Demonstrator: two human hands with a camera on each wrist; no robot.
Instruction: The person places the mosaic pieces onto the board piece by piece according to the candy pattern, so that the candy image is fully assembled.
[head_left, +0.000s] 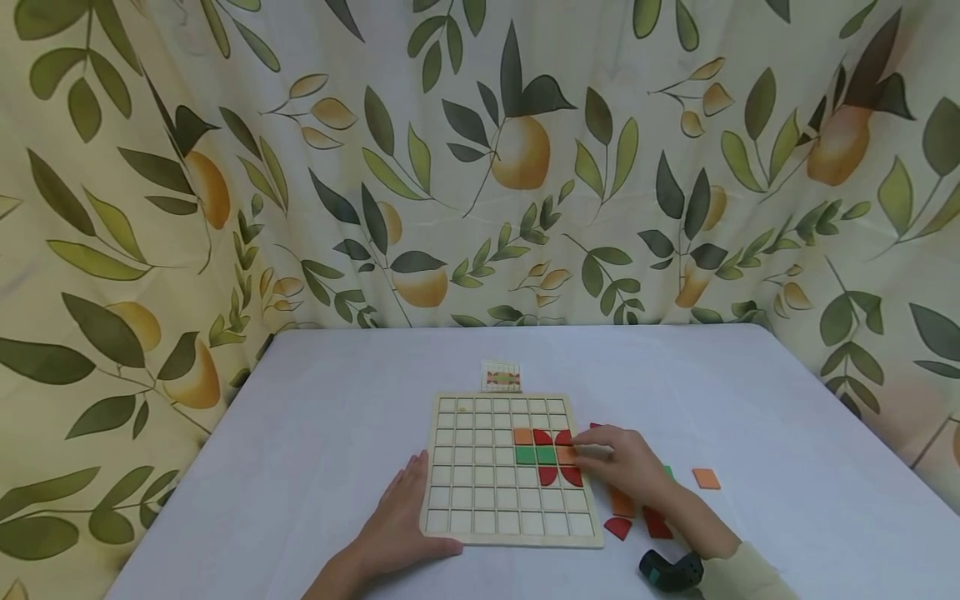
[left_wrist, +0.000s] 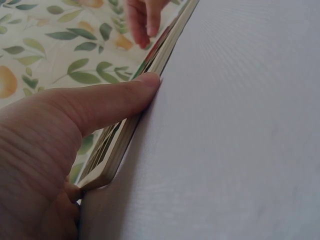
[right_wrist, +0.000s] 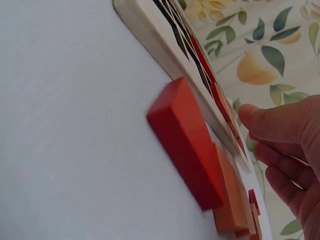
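Observation:
A pale wooden grid board lies on the white table. Toward its right side sit an orange square tile, two green square tiles, another orange tile and several red rounded tiles. My left hand rests at the board's near left corner, fingers along the left side and the thumb straight against the near edge. Over the right edge, my right hand has its fingertips right by the orange and red tiles. Nothing shows between its thumb and fingers.
Right of the board lie loose pieces: a red rounded tile, an orange tile, red pieces and a separate orange square. A small pattern card stands behind the board. A leaf-and-fruit curtain hangs beyond the table.

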